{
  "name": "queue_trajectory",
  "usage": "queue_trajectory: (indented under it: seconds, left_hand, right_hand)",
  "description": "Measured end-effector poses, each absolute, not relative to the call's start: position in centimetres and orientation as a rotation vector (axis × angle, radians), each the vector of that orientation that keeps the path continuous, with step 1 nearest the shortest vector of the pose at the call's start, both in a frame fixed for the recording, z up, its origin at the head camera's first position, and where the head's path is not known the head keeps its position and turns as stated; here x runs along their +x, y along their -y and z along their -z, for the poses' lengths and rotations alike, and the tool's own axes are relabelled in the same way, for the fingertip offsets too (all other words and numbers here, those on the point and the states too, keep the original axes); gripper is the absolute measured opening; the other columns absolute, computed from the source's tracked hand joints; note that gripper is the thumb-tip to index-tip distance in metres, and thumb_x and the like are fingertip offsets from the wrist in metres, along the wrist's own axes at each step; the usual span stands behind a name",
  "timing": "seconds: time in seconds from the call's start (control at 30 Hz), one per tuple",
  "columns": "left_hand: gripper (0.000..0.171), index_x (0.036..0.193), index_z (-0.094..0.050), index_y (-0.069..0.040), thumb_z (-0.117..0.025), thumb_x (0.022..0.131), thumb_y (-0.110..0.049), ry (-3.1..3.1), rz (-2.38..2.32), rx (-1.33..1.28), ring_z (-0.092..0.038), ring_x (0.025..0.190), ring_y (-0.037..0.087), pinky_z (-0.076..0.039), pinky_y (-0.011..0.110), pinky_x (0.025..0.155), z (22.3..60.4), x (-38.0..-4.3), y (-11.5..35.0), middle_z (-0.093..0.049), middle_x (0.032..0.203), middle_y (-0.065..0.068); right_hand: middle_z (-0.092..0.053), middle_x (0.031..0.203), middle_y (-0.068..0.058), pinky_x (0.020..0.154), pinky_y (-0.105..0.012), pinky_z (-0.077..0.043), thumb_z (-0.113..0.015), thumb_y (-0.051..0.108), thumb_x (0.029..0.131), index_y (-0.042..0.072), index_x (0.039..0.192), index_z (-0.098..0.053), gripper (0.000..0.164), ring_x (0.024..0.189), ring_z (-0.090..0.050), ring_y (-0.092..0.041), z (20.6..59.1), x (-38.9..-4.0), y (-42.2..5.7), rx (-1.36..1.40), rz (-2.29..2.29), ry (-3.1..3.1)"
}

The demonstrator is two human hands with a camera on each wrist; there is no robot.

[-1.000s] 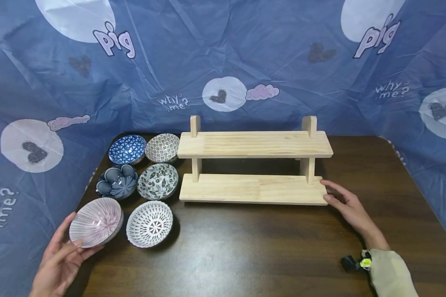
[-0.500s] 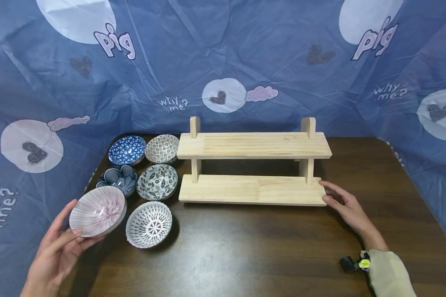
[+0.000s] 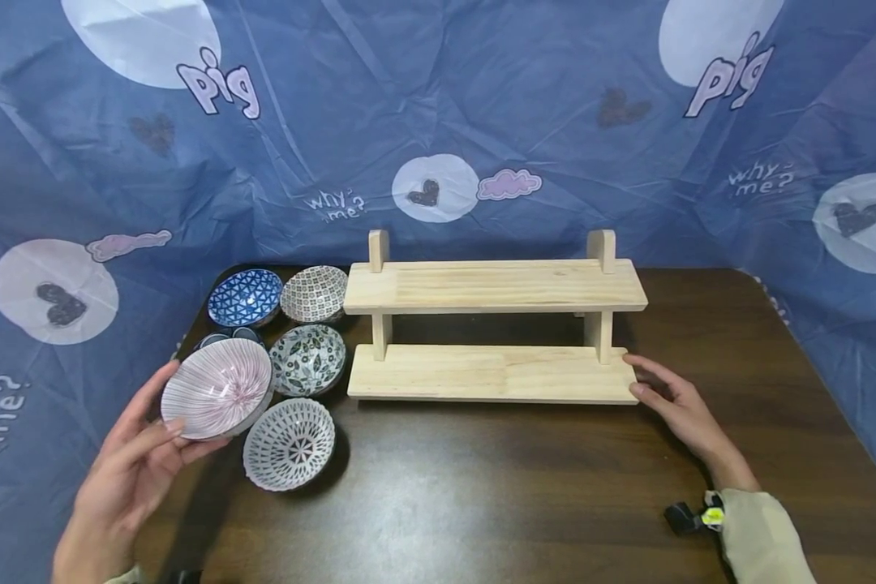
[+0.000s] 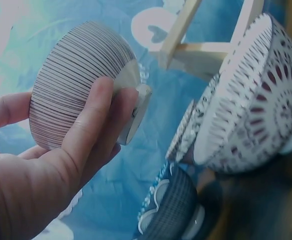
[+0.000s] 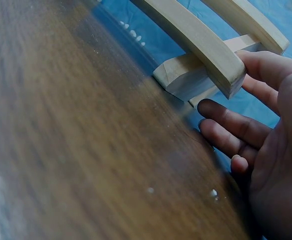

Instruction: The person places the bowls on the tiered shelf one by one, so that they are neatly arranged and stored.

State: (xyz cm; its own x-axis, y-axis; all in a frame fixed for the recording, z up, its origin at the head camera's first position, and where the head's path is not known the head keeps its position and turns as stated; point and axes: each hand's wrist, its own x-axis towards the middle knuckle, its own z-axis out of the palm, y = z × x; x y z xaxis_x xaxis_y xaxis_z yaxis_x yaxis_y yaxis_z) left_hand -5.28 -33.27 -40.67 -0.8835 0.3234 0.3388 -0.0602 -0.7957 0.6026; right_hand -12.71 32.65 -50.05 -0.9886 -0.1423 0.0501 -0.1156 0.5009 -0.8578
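Note:
My left hand [image 3: 127, 466] grips a pink-and-white striped bowl [image 3: 219, 389], thumb at the near rim and fingers under it. The bowl is raised and tilted, its striped outside [image 4: 83, 75] and foot showing in the left wrist view. It covers most of a dark blue bowl [image 3: 244, 333] behind it. Just to its right is a white bowl with a dark petal pattern [image 3: 289, 444]. My right hand [image 3: 689, 422] holds the right end of the lower board of a two-tier wooden shelf [image 3: 492, 373], thumb at the front corner and forefinger at the back one.
Beyond the held bowl stand a green leaf-patterned bowl [image 3: 308, 360], a blue triangle-patterned bowl [image 3: 245, 298] and a grey-brown checked bowl [image 3: 314, 294], close to the shelf's left end. A blue printed cloth [image 3: 438, 97] hangs behind the dark wooden table [image 3: 482, 487].
My left hand has lifted the striped bowl and carried it away from me and to the right, so it now hides more of the dark blue bowl. My right hand stays at the shelf.

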Motion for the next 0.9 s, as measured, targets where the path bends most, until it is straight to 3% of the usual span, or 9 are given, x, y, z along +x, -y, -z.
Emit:
queue_trajectory:
  seconds: [0.53, 0.9]
  left_hand:
    - [0.071, 0.159, -0.018, -0.009, -0.006, 0.095, 0.019, -0.958, -2.643, 0.647, -0.062, 0.122, 0.042, -0.056, 0.055, 0.1, 38.4, -7.5, 30.1, -0.049, 0.145, 0.025]
    - [0.067, 0.158, -0.022, -0.012, -0.011, 0.098, 0.016, -0.997, -2.605, 0.58, -0.066, 0.118, 0.038, -0.059, 0.051, 0.097, 37.3, -8.5, 28.3, -0.053, 0.143, 0.021]
  right_hand:
    - [-0.044, 0.131, 0.038, 0.085, -0.007, -0.043, -0.055, 0.023, 0.103, 0.008, 0.148, -0.047, 0.048, 0.109, -0.05, 0.017, 50.0, -12.7, -32.6, -0.24, 1.527, -2.704]
    - [-0.045, 0.127, 0.039, 0.083, -0.008, -0.044, -0.055, 0.022, 0.103, 0.008, 0.147, -0.048, 0.047, 0.108, -0.051, 0.017, 50.1, -12.6, -32.6, -0.23, 1.538, -2.7]
